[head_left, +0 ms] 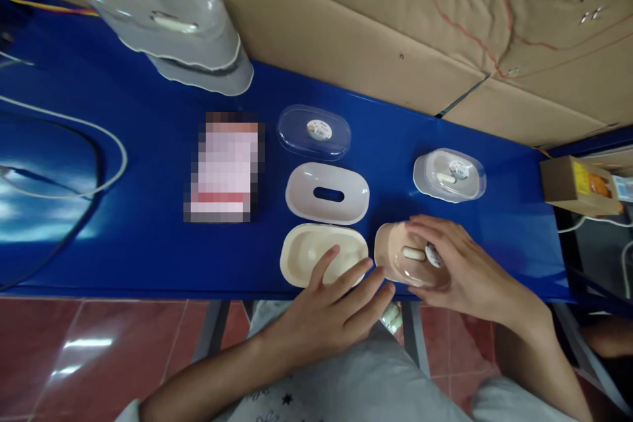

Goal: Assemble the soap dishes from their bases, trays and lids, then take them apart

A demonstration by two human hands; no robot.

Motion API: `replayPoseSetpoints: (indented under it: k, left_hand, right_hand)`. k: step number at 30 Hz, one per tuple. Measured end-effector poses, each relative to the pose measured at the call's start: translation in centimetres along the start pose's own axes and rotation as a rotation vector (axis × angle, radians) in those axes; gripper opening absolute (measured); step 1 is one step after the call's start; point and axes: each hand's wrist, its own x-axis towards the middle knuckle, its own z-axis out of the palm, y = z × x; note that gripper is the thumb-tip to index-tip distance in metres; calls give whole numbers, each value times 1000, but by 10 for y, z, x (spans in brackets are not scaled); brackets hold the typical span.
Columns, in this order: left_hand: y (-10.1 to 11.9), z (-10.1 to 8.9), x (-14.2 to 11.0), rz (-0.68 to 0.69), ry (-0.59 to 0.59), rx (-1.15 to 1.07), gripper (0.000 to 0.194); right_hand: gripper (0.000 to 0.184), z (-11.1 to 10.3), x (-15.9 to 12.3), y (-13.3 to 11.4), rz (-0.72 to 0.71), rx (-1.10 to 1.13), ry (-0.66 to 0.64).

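My right hand is wrapped around a beige-pink oval box with a clear lid, thumb and fingers on its sides near the table's front edge. A white oblong slot and a round label show through or on its lid. Fingers spread, my left hand reaches over the front of a cream oval tray; whether the fingertips touch it I cannot tell. Behind that tray lies a white oval insert with a long slot. Further back rests a clear oval lid with a round label.
On the blue table, a white lidded box stands at the right. Stacked grey boxes are back left, beside a blurred-out rectangle. Cables lie at the left. A cardboard box sits far right.
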Motion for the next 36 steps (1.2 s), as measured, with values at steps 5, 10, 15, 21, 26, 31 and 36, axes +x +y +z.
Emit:
replayPoseSetpoints:
  k: [5,10,15,21,26,31,36]
  left_hand:
    - [-4,7,6,86,-26,1,27]
    - [-8,9,7,104,-51,58,25]
    - [-7,4,5,66,-63,69,26]
    - [-1,13,8,38,-66,87,34]
    - [4,26,14,132,-85,160,33]
    - [1,25,12,152,-59,137,22]
    - [-5,22,9,177,-32,138,17]
  right_hand:
    - [94,3,-12,0,18,42,-8]
    - [94,-6,-6,7,22,86,-30]
    - [97,-29,16,19,-13,43,30]
    - [90,-56,72,26,-69,-186,107]
    - [78,-52,99,17,-82,-382,20]
    - [80,-41,96,8,-132,-398,7]
    - [82,-34,95,10,-168,-253,-71]
